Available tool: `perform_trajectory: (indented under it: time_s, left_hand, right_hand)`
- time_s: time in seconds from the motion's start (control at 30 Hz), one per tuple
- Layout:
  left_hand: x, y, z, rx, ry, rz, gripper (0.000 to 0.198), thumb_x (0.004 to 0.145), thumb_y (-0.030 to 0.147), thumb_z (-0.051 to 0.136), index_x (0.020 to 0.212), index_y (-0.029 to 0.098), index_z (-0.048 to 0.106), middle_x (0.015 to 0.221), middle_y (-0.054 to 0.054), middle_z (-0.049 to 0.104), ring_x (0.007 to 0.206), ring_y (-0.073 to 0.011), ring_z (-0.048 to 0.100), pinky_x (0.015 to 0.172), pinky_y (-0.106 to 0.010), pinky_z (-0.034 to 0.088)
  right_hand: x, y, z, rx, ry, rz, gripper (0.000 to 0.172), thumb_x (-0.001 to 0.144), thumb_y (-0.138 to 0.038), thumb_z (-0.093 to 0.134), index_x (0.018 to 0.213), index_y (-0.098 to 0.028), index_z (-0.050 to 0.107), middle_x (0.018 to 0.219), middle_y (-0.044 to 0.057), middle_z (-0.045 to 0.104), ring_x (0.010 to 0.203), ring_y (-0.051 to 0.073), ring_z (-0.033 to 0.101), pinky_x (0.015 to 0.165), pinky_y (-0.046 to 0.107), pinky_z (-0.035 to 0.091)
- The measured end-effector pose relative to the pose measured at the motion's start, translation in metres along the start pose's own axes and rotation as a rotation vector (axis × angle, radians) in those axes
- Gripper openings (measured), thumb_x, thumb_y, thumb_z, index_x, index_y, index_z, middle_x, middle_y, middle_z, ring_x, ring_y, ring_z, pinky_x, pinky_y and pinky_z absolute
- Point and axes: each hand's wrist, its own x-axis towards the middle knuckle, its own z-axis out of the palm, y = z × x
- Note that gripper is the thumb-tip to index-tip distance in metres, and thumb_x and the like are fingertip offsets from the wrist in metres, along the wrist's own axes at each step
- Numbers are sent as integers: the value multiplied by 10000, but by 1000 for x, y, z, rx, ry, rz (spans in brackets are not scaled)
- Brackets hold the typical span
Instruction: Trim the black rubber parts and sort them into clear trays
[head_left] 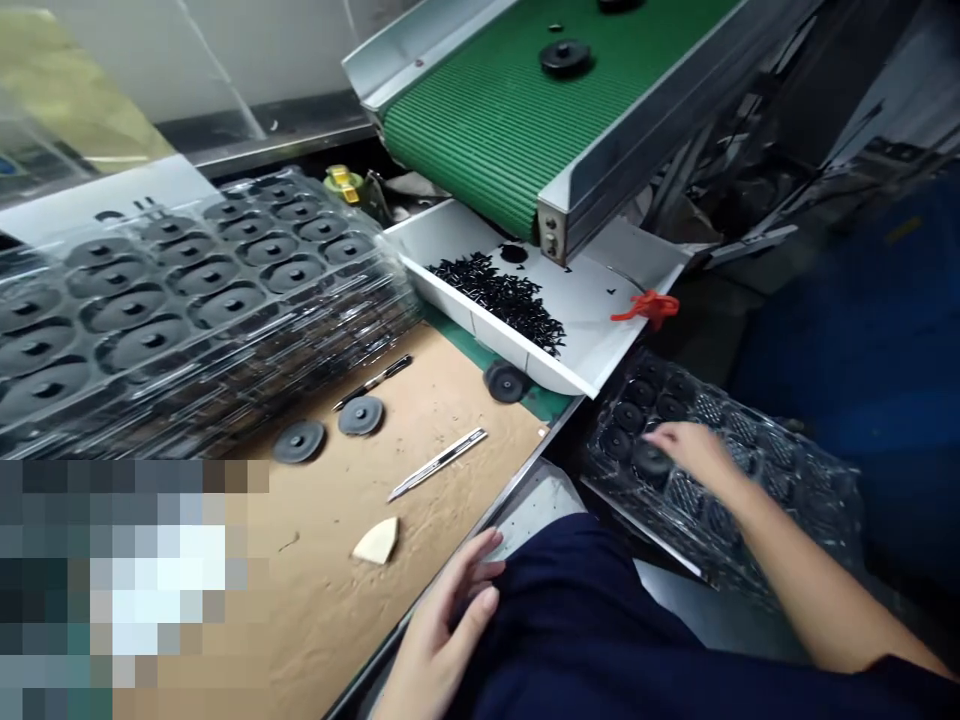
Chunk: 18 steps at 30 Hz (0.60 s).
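My right hand [694, 455] reaches over a clear plastic tray [814, 545] at the right, its fingers pinched at the top of a black disc with a raised centre [651, 460]. That disc sits at one of the tray's round pockets; whether it rests fully in it I cannot tell. Several other black discs fill the pockets beside it, and the pockets farther right show only patterned plastic. My left hand [446, 615] is held by the table edge near my lap, fingers apart, with nothing in it.
Two discs [300, 440], a pen [375, 382], a craft knife [437, 465] and a cream wedge [377, 541] lie on the brown tabletop [330, 620]. Filled trays [225, 310] are stacked left. A white bin [592, 340] of small black pieces stands below a green conveyor [480, 120].
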Motion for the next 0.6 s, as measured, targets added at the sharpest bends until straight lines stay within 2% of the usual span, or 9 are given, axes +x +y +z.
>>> perform_trajectory:
  time_s: [0.1, 0.17, 0.23, 0.33, 0.4, 0.5, 0.6]
  left_hand:
    - [0, 9, 3, 37, 43, -65, 412, 872, 428, 495, 1259, 287, 511, 1333, -46, 545, 1155, -219, 558, 1018, -340, 417]
    - [1, 14, 9, 33, 75, -71, 424, 858, 441, 510, 1240, 256, 532, 1311, -60, 565, 1140, -229, 570, 1013, -351, 426]
    - [3, 19, 17, 25, 95, -64, 434, 842, 447, 532, 1220, 235, 554, 1278, -73, 591, 1117, -237, 586, 994, -358, 445]
    - [5, 26, 31, 30, 100, -55, 414, 834, 432, 553, 1196, 233, 577, 1242, -76, 616, 1093, -235, 602, 986, -361, 452]
    - [7, 29, 37, 53, 91, -40, 393, 838, 417, 554, 1190, 244, 583, 1244, -74, 615, 1089, -232, 605, 994, -372, 445]
    - [8, 29, 42, 110, 73, -7, 371, 843, 411, 548, 1177, 256, 592, 1247, -73, 613, 1081, -236, 610, 994, -392, 446]
    - [7, 25, 47, 147, 61, 40, 347, 845, 397, 546, 1155, 254, 610, 1230, -82, 624, 1063, -241, 621, 978, -401, 459]
  right_hand:
    - [-3, 78, -13, -78, 105, 258, 266, 914, -336, 504, 1110, -165, 563, 1109, 69, 586, 932, 155, 593, 803, 347, 516]
    - [-9, 109, -4, -99, 105, 315, 280, 907, -338, 516, 1117, -159, 561, 1111, 68, 585, 943, 164, 593, 810, 358, 515]
    - [-13, 125, 15, -97, 89, 281, 289, 902, -341, 526, 1113, -148, 563, 1099, 65, 590, 936, 167, 596, 805, 360, 516]
    - [-16, 134, 40, -87, 117, 176, 260, 909, -342, 513, 1088, -166, 578, 1096, 62, 596, 930, 156, 597, 808, 344, 516]
    - [-19, 138, 39, -94, 192, 137, 256, 911, -341, 510, 1083, -163, 578, 1084, 63, 599, 920, 151, 598, 806, 344, 516]
    - [-28, 137, 11, -117, 364, 109, 270, 901, -350, 525, 1063, -140, 581, 1031, 57, 611, 873, 143, 602, 781, 347, 515]
    - [-36, 112, -21, -115, 565, 19, 244, 890, -351, 517, 1019, -179, 630, 994, 55, 639, 808, 161, 607, 745, 345, 501]
